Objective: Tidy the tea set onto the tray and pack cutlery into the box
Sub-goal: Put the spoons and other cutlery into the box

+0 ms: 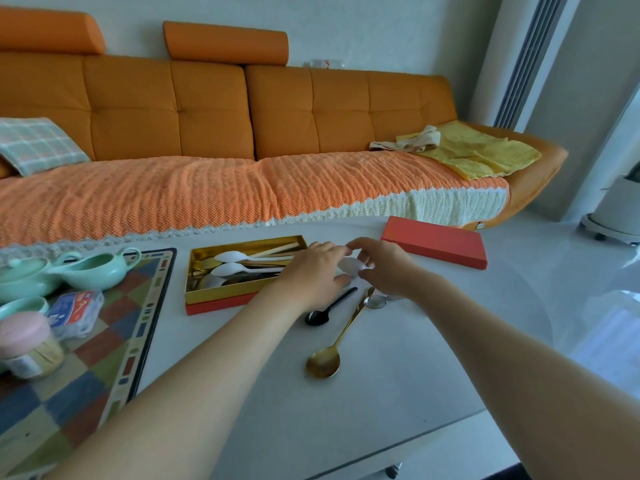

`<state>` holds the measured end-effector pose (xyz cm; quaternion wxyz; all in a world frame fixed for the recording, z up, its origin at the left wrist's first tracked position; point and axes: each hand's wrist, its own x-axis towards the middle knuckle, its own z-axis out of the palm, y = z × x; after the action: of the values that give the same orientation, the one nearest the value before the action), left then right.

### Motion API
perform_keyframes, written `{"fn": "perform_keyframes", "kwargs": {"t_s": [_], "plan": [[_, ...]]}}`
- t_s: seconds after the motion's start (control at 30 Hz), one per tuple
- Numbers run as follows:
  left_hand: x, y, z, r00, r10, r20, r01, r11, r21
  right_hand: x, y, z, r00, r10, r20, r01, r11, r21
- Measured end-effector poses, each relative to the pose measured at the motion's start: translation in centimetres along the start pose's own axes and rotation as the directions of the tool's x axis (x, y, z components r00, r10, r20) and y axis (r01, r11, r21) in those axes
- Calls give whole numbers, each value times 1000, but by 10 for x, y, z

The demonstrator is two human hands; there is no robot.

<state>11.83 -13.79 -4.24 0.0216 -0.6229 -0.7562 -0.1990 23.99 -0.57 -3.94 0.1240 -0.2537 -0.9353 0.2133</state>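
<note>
Hands meet on white spoon [349,264]: right grip [375,263] pinching it, left grip [318,268] w/ fingers spread, box [242,271] just left.

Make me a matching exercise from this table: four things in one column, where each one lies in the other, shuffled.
Things:
1. gold spoon
2. black spoon
3. red lid
4. green jug

Places:
A. on the patterned tray
B. on the table beyond the right hand
C. nearest the camera of the loose cutlery
D. just below the left hand, by the gold box

Pairs: 1-C, 2-D, 3-B, 4-A
</note>
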Motion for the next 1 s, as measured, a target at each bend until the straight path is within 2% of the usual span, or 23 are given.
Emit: {"fn": "perform_keyframes", "kwargs": {"t_s": [0.2, 0.37, 0.47, 0.63, 0.7, 0.77, 0.83, 0.9, 1.0], "plan": [[-6, -7, -18, 977, -147, -152, 103, 959, -263, 7, -30, 1, 988, -86, -125, 109, 975, 191], [-16, -29, -36, 928, -319, -195, 219, 886, -409, 17, -55, 12, 981, -116, -154, 154, 950, 271], [-24, -47, -48, 876, -436, -207, 262, 789, -555, 24, -67, 20, 978, -117, -171, 154, 963, 220], [-40, -85, -67, 739, -633, -231, 320, 632, -706, 44, -84, 34, 978, -63, -199, 95, 983, 154], [-45, -99, -69, 719, -644, -261, 371, 674, -639, 51, -93, 42, 978, -84, -189, 113, 982, 148], [-51, -109, -66, 731, -619, -288, 437, 749, -498, 57, -103, 51, 977, -113, -180, 138, 982, 132], [-58, -120, -61, 789, -533, -305, 465, 843, -269, 64, -111, 59, 979, -117, -165, 136, 984, 112], [-65, -128, -56, 866, -429, -257, 431, 901, -52, 71, -117, 66, 986, -93, -139, 105, 990, 89], [-72, -135, -51, 920, -370, -133, 376, 927, 23, 83, -122, 74, 995, -35, -97, 39, 999, 37]]}}
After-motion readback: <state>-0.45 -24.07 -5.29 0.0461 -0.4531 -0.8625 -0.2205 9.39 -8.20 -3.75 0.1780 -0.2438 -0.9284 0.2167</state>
